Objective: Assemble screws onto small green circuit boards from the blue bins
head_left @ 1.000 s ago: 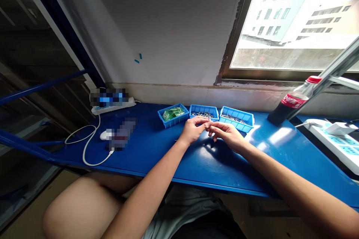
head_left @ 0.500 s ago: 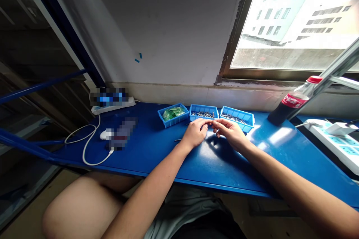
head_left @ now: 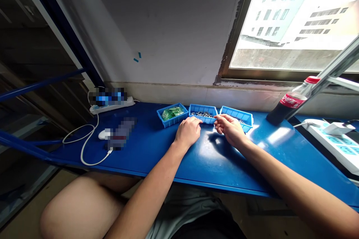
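Metal bits (head_left: 202, 114) sit in middle bin (head_left: 209, 120) of 3: likely light, stiff, slick; pinch sides with fingertips. Right hand (head_left: 230, 130): fingertips together, grip unclear. Left hand (head_left: 188, 132): curled, can't tell if holding.

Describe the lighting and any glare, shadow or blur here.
Head view: the window is overexposed; head view: white glare marks the table near the bottle, with dark shadow below the right hand; head view: blocky pixelation covers patches at left, and the small parts in the middle tray blur together.
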The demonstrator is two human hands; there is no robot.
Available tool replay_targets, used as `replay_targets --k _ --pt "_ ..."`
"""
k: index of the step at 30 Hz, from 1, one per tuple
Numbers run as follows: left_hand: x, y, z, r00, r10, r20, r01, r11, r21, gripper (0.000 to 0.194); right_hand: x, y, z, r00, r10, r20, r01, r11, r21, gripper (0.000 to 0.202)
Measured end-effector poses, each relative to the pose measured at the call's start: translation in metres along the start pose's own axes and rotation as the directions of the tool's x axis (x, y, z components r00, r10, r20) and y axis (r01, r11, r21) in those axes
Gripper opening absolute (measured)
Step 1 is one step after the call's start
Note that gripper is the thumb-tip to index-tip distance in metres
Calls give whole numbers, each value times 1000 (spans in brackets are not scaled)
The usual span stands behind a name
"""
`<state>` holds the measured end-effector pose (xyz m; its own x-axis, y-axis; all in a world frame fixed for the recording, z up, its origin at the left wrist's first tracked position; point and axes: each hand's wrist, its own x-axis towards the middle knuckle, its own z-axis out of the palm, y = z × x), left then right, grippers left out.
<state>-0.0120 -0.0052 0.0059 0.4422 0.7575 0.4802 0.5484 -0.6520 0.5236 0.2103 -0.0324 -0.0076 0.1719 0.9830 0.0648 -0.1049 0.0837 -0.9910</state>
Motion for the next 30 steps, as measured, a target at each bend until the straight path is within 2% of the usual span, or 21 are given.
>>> replay_targets --k 3,5,7,9,12,19,24,27,30 --pt "-1 -1 -1 999 -36 2 36 999 -21 27 0 0 -9 995 4 -97 10 990 143 40" --pt "-1 -2 -2 998 -54 18 55 998 -23 23 -1 -1 -14 992 67 -104 -48 983 176 41" --pt "-2 -4 -4 997 -68 48 69 997 -20 26 -4 -3 -15 988 134 -75 -118 975 191 42" --pt "-2 -6 -5 993 -75 89 75 997 -1 34 -7 -6 -12 988 150 -34 -141 971 193 42" --pt "-1 -8 -6 987 -84 138 77 996 55 42 -12 -10 -5 993 114 30 -118 976 182 42" --pt "2 -6 -4 979 -48 197 27 993 111 43 -18 -7 3 990 83 113 -94 991 99 44" --pt "1 -5 0 990 4 140 -11 999 49 40 -20 -4 5 985 35 169 -31 999 -26 44" --pt "1 -6 4 999 25 45 -24 999 -26 35 -21 -4 5 981 -11 195 37 991 -129 43" --pt "2 -6 9 998 31 -51 -39 983 -179 31 -22 -2 5 977 -97 189 144 956 -254 41"
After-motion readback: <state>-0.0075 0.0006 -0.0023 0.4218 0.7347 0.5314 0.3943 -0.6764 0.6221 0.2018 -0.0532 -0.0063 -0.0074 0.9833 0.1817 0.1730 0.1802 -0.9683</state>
